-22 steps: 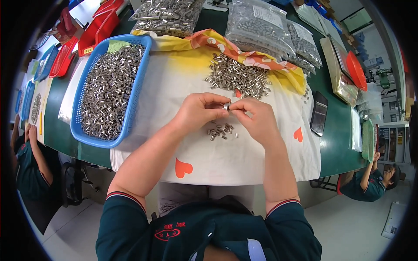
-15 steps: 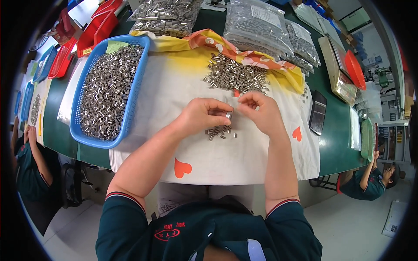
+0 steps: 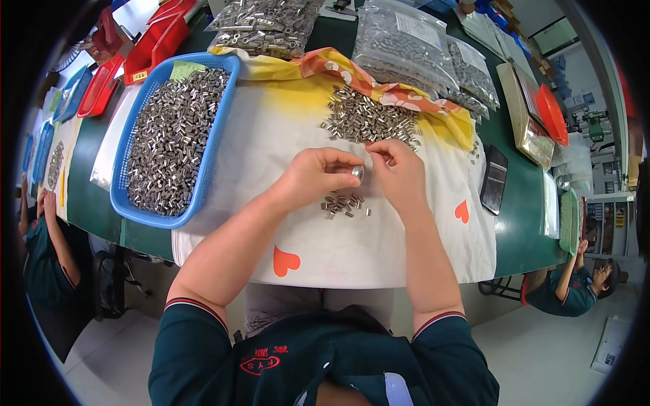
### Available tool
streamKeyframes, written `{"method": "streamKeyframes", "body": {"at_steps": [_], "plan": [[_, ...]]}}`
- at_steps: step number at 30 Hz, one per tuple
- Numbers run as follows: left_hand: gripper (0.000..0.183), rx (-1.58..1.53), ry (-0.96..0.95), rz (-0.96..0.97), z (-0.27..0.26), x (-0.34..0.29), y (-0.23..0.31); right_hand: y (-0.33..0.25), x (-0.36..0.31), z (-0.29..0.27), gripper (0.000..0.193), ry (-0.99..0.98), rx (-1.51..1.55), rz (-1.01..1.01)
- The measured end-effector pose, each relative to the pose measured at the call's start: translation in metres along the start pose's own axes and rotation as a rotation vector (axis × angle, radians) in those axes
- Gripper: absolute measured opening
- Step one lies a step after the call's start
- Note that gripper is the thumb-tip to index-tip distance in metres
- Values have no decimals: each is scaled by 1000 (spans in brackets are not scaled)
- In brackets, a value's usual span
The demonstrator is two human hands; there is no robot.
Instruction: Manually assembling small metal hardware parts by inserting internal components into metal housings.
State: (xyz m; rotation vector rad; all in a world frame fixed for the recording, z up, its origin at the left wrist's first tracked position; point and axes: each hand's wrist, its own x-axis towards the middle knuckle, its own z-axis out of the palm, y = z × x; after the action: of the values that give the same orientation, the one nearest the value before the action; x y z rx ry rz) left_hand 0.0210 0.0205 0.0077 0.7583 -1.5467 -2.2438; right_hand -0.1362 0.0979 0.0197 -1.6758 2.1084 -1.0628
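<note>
My left hand (image 3: 318, 174) is closed around a short round metal piece (image 3: 358, 173), pinched between thumb and fingers with one end facing right. Just to its right, my right hand (image 3: 399, 169) has thumb and fingertips pressed together at the near edge of a heap of small metal sleeves (image 3: 369, 116). Whatever is in that pinch is too small to make out. Below the left hand's fingers, a smaller group of the same sleeves (image 3: 342, 203) lies loose on the white cloth (image 3: 352, 254).
At left stands a blue basket (image 3: 203, 152) full of metal sleeves. Clear bags of metal parts (image 3: 404, 40) lie at the back, behind a folded yellow-orange cloth edge (image 3: 325, 64). A dark phone (image 3: 494, 179) rests at right. People sit at both sides.
My right hand has shifted slightly left, its fingertips now closer together by the heap's near edge. The left hand keeps the round metal piece, which shows more of its end.
</note>
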Motion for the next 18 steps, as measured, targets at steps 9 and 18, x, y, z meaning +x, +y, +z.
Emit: {"method": "streamKeyframes", "body": {"at_steps": [9, 18], "plan": [[30, -93, 4, 94, -6, 3, -4, -18, -4, -17, 15, -262, 421, 79], [29, 81, 96, 118, 0, 1, -2, -26, -11, -7, 12, -43, 64, -144]]}}
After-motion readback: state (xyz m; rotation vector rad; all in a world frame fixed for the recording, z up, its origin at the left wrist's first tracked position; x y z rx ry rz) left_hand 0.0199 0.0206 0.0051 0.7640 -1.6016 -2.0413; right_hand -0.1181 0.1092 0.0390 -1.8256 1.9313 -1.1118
